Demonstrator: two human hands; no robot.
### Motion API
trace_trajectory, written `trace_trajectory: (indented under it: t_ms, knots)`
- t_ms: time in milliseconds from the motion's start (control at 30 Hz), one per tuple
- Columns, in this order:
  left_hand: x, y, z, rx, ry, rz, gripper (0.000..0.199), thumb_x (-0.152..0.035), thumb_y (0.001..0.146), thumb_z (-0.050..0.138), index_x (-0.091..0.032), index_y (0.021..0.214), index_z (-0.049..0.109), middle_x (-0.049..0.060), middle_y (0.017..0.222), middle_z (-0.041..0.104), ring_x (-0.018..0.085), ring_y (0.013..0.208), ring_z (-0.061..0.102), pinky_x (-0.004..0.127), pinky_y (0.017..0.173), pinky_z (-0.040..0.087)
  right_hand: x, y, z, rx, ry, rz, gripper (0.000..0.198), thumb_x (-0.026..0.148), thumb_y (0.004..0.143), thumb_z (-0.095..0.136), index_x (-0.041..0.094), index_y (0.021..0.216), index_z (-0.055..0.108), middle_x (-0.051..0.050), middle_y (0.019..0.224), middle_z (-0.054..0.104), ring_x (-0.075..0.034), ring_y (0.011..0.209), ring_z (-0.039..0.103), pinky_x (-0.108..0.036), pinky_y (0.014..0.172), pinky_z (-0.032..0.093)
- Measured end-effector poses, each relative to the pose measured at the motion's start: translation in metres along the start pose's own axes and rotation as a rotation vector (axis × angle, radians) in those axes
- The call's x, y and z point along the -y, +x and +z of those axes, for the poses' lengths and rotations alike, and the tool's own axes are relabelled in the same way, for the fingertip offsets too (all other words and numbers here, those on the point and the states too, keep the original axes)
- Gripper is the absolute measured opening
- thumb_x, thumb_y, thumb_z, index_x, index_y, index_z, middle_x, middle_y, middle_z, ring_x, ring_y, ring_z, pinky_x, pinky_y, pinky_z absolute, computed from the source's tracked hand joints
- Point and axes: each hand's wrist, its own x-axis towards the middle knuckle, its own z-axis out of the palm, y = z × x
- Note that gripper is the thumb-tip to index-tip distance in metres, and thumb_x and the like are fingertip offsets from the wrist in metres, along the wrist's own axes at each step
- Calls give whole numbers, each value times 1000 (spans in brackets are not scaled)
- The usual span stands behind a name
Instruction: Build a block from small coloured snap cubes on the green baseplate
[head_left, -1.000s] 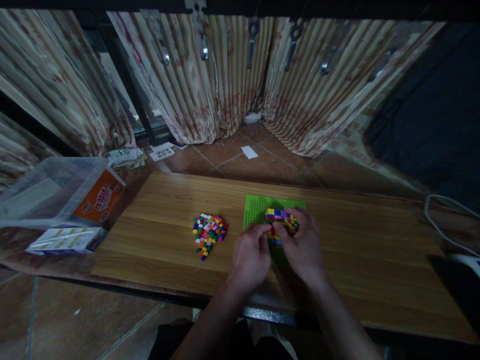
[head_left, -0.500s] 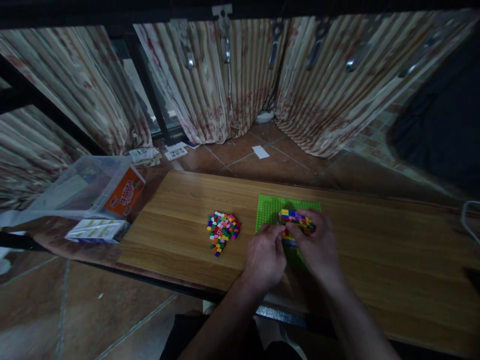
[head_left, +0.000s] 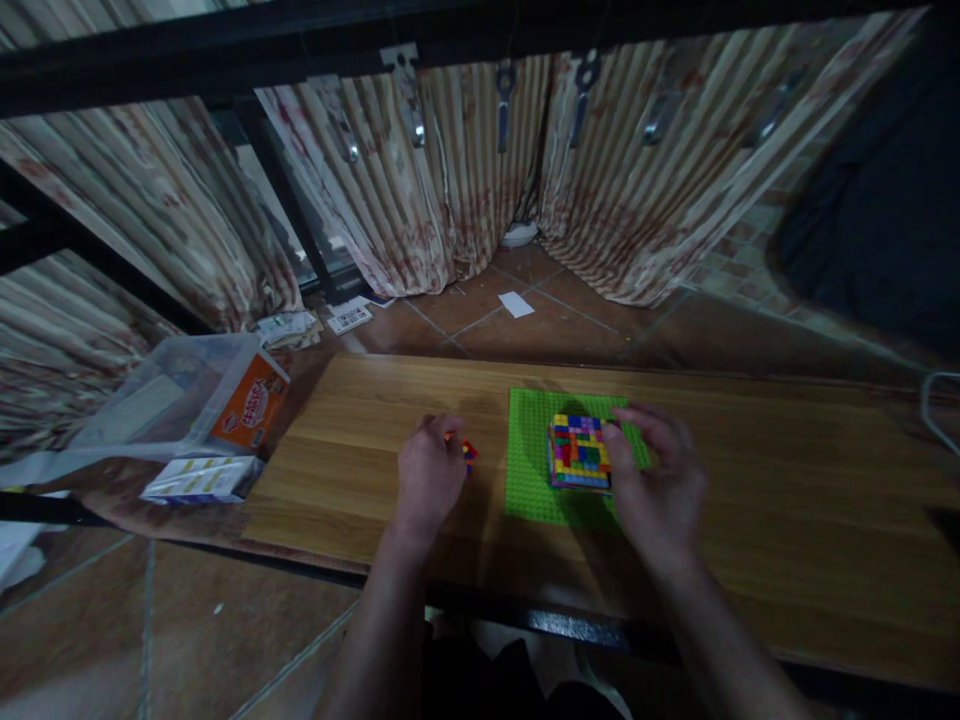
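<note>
My left hand point(head_left: 431, 475) is over the pile of loose small toy bricks point(head_left: 470, 455) on the table's left part. It covers most of the pile, and its curled fingertips are hidden from view. A block built of many-coloured toy bricks point(head_left: 577, 450) sits on a green studded baseplate point(head_left: 527, 470). At the block's right edge is my right hand point(head_left: 660, 475), thumb and fingers apart. Its thumb overlaps the block's right side in view; whether it touches I cannot tell.
The wooden table point(head_left: 765, 500) runs across the view. Left of it stand a clear plastic bin point(head_left: 180, 385) with an orange label and a white-and-yellow box point(head_left: 201, 478). Striped curtains point(head_left: 450, 190) hang behind, with papers point(head_left: 350, 317) on the tiled floor.
My left hand has moved left from the brick block to the loose pile. My right hand has loosened and shifted slightly right, leaving the block's top in view.
</note>
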Motion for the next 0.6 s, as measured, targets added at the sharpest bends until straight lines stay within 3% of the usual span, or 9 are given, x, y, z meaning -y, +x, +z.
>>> trace_trajectory:
  t_ms: [100,200,267,433,600]
  knots:
    - [11,4,-8,-32,64,-57,26,-11,87,50,-19,98,72,9,100,71,21,90,67,30,80,49,27,-11,3,84,57,-150,13,28,92,56,25,96,68,-4,97,69,-19,93,65,-37,86,51]
    - [18,6,-11,-77,34,-99,26,-12,88,49,-18,100,71,9,103,72,21,88,67,30,80,49,45,-28,24,366,108,-257,17,20,94,52,25,99,68,-3,93,71,-17,86,67,-31,78,52]
    - [21,6,-13,-104,-22,-108,25,-13,88,50,-18,101,71,9,104,72,21,89,68,30,80,49,47,-38,46,491,88,-223,21,16,93,48,22,100,67,-5,92,71,-18,86,68,-32,77,53]
    - [27,5,-22,-143,-148,-110,22,-13,87,53,-16,98,72,9,100,73,20,89,68,30,82,50,37,-50,90,574,-135,-161,30,8,89,43,16,104,67,-10,100,70,-23,90,67,-37,83,53]
    - [32,1,-31,-146,-200,-134,20,-14,86,54,-17,96,72,8,95,74,19,85,68,29,80,51,32,-50,104,603,-248,-188,26,7,87,46,19,95,68,-8,94,67,-22,83,64,-35,78,51]
